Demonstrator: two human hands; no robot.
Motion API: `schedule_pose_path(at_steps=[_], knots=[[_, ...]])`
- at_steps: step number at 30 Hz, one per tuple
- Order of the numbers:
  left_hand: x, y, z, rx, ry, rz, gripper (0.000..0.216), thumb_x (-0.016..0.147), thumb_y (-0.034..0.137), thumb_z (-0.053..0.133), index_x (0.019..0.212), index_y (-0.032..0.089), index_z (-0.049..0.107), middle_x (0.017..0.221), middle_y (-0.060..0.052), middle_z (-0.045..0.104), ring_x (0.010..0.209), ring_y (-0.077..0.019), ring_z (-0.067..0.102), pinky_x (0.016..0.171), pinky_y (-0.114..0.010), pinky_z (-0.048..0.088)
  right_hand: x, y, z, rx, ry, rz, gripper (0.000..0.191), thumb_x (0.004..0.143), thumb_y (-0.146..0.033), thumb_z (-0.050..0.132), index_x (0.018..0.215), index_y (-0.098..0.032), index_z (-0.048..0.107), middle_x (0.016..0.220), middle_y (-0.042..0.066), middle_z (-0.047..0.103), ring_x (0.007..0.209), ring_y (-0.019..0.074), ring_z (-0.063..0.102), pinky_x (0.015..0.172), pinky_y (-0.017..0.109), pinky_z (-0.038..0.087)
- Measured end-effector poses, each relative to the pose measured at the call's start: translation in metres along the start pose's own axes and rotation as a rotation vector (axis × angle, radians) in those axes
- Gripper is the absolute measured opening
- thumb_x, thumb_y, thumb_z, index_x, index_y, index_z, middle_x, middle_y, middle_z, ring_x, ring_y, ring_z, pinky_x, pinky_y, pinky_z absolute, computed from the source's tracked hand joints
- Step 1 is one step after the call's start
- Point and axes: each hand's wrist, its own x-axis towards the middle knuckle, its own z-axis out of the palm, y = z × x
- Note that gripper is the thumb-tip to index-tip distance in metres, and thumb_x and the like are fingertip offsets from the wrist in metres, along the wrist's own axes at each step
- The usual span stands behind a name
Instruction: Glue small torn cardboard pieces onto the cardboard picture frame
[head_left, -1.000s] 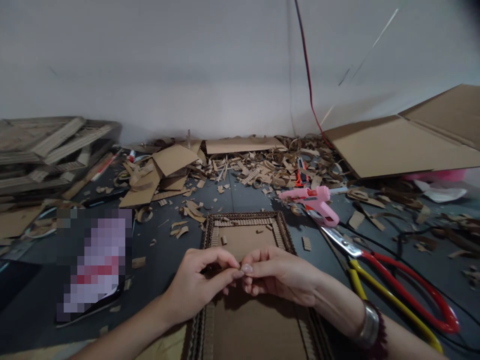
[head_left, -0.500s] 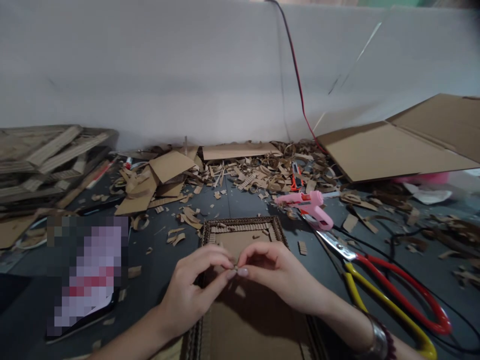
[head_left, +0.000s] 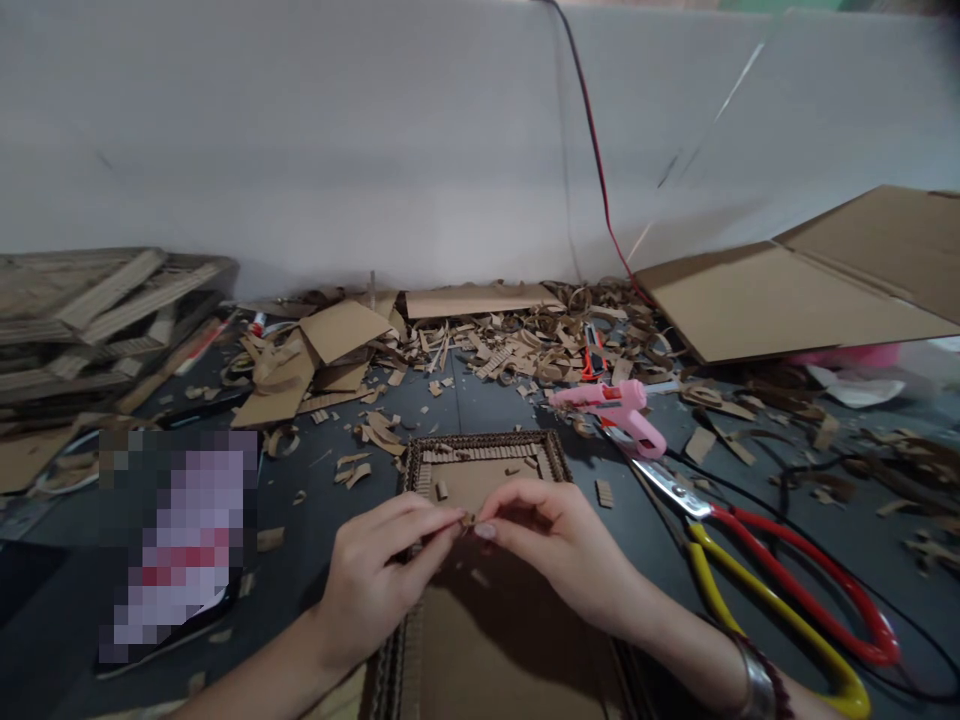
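Note:
Between the fingertips of both hands is a small piece of cardboard [head_left: 469, 521], mostly covered by the fingers. My left hand [head_left: 386, 565] pinches it from the left. My right hand [head_left: 551, 545] has thumb and index finger closed at its other side. Both hands are over a rectangular cardboard panel [head_left: 510, 650] with a raised corrugated border. Several small rolled or cut bits lie on the panel's far end, among them a short cardboard roll [head_left: 442, 490] just beyond my left fingers.
A pink glue gun [head_left: 619, 408] lies right of the panel, beside large scissors [head_left: 686, 500] with red and yellow handles. Cardboard scraps [head_left: 510, 345] cover the back. Cardboard strips [head_left: 112, 310] are stacked left, above a blurred-out phone-like object [head_left: 180, 550]. A large cardboard sheet [head_left: 795, 300] rests at right.
My fingers have shifted slightly up and turned the small piece. The short roll beyond my left hand shows more plainly now. Everything else stays in place.

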Motion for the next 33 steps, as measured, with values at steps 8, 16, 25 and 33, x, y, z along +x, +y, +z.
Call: schedule_pose_path(at_steps=[8,16,25,33], knots=[[0.0030,0.0001,0.0018,-0.087,-0.017,-0.120,0.012,0.068,0.006,0.065,0.074,0.016,0.067,0.071,-0.002,0.071,0.063,-0.0121,0.066,0.062,-0.016,0.052,-0.0029,0.0034,-0.0016,-0.383,0.071,-0.233,0.011,0.078,-0.017,0.055,0.078,-0.019,0.066,0.075,0.001,0.069,0.068,0.0130,0.062,0.065,0.022,0.046],[0.0074,0.0016,0.0021,-0.121,-0.025,-0.151,0.009,0.067,0.008,0.066,0.066,0.017,0.067,0.068,-0.002,0.071,0.060,-0.0130,0.066,0.060,-0.018,0.053,-0.0013,0.0063,-0.0001,-0.417,0.089,-0.280,0.010,0.079,-0.019,0.055,0.079,-0.019,0.065,0.074,0.002,0.069,0.067,0.0135,0.063,0.063,0.022,0.047],[0.0065,0.0040,0.0015,-0.122,-0.014,-0.195,0.010,0.068,0.008,0.063,0.064,0.017,0.064,0.066,-0.002,0.070,0.060,-0.0133,0.065,0.060,-0.019,0.052,-0.0031,0.0057,-0.0035,-0.472,0.044,-0.341,0.007,0.080,-0.019,0.055,0.078,-0.019,0.063,0.075,0.002,0.068,0.070,0.0131,0.062,0.066,0.022,0.047],[0.0068,0.0036,0.0029,-0.151,-0.025,-0.224,0.016,0.065,0.007,0.063,0.052,0.015,0.059,0.060,-0.002,0.067,0.053,-0.0111,0.063,0.052,-0.017,0.048,-0.0045,0.0024,-0.0038,-0.447,0.006,-0.411,0.011,0.081,-0.013,0.050,0.080,-0.017,0.061,0.081,0.005,0.064,0.078,0.0137,0.059,0.071,0.023,0.046]])
